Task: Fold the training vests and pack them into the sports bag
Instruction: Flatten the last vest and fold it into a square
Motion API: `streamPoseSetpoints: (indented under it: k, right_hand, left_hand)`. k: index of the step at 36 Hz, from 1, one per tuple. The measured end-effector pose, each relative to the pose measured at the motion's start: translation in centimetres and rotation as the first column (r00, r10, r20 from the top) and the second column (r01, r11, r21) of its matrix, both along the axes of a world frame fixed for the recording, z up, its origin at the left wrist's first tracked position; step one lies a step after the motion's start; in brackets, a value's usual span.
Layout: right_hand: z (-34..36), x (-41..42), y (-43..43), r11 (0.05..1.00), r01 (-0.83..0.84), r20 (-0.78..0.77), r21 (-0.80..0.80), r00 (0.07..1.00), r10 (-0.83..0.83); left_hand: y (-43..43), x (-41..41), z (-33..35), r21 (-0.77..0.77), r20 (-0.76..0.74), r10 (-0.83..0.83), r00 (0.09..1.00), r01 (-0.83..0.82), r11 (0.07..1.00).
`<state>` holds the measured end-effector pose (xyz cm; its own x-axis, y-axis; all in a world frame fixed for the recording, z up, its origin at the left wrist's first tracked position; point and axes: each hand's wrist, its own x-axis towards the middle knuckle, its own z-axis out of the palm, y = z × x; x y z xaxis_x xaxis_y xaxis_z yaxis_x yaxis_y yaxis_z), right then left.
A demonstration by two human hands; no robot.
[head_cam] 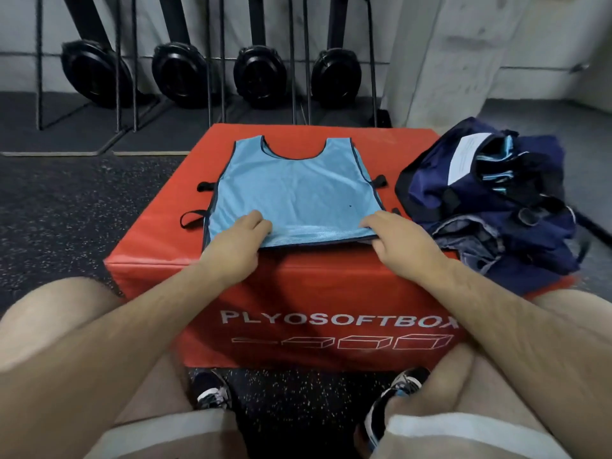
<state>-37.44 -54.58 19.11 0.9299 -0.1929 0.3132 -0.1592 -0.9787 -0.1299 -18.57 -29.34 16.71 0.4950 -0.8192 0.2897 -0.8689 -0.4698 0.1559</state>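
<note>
Left fingers: the left hand (236,241) curls its fingers over the hem's near-left corner, gripping it.
Right fingers: the right hand (402,241) pinches the near-right corner, thumb under, fingers on top.
Vest: a light blue mesh training vest with dark trim (294,187) lies flat, neck away from the person, hem just short of the box's near edge.
Surface: a red padded plyo box (159,233); bare red strips show along the vest's left, far and near sides.
Bag: a navy fabric sports bag (430,190) sits open at the box's right edge, just beside the vest, with light blue fabric (496,175) inside.
Open room: black speckled rubber floor (66,207) lies to the left.
</note>
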Motion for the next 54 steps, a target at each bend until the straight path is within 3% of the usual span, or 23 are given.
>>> streamPoseSetpoints:
  k: [8, 12, 15, 20, 24, 29, 33, 37, 45, 49, 54]
  right_hand:
    - [2.5, -0.8, -2.0, 0.983, 0.097, 0.036, 0.156, 0.994, -0.103]
    - [4.9, -1.2, -2.5, 0.975, 0.123, 0.003, 0.186, 0.992, -0.126]
    - [7.0, -1.7, -2.6, 0.965, 0.124, -0.054, 0.23, 0.992, -0.115]
    - [10.1, -3.0, -2.7, 0.91, 0.051, -0.196, 0.412, 0.98, 0.034]
    - [11.6, -3.2, -3.5, 0.861, 0.074, -0.215, 0.502, 0.976, 0.042]
    - [12.2, -1.5, -4.2, 0.905, 0.1, -0.187, 0.412, 0.982, -0.023]
    - [11.5, 1.3, -5.1, 0.925, 0.14, -0.164, 0.353, 0.983, -0.086]
    - [10.5, 4.3, -6.7, 0.915, 0.198, -0.163, 0.351, 0.975, -0.148]
    - [9.4, 11.9, -11.0, 0.885, 0.272, -0.101, 0.378, 0.962, -0.253]
    - [9.0, 16.1, -13.4, 0.867, 0.305, -0.083, 0.394, 0.951, -0.297]
    - [7.6, 20.6, -16.2, 0.876, 0.326, -0.146, 0.354, 0.945, -0.293]
  left_hand:
    - [4.6, 3.2, 4.2, -0.133, -0.098, 0.123, 0.987, -0.136, 0.982]
    - [6.1, 3.4, 6.3, -0.259, -0.251, 0.168, 0.953, -0.234, 0.937]
    - [7.1, 3.3, 7.9, -0.24, -0.416, 0.143, 0.898, -0.26, 0.935]
    - [8.8, 3.6, 10.2, -0.206, -0.495, 0.113, 0.862, -0.242, 0.948]
    - [9.5, 4.2, 11.6, -0.139, -0.584, 0.069, 0.809, -0.183, 0.973]
    - [8.4, 5.7, 12.8, 0.121, -0.334, 0.16, 0.929, -0.126, 0.985]
    - [6.5, 8.3, 12.2, 0.232, -0.259, 0.237, 0.936, -0.178, 0.956]
    - [4.2, 11.0, 11.6, 0.162, -0.275, 0.265, 0.924, -0.227, 0.96]
    - [-2.6, 16.1, 11.8, -0.098, -0.505, 0.358, 0.785, -0.465, 0.88]
    - [-6.1, 19.1, 11.3, -0.14, -0.601, 0.32, 0.733, -0.491, 0.86]
    - [-9.6, 23.5, 9.4, -0.089, -0.556, 0.34, 0.759, -0.461, 0.883]
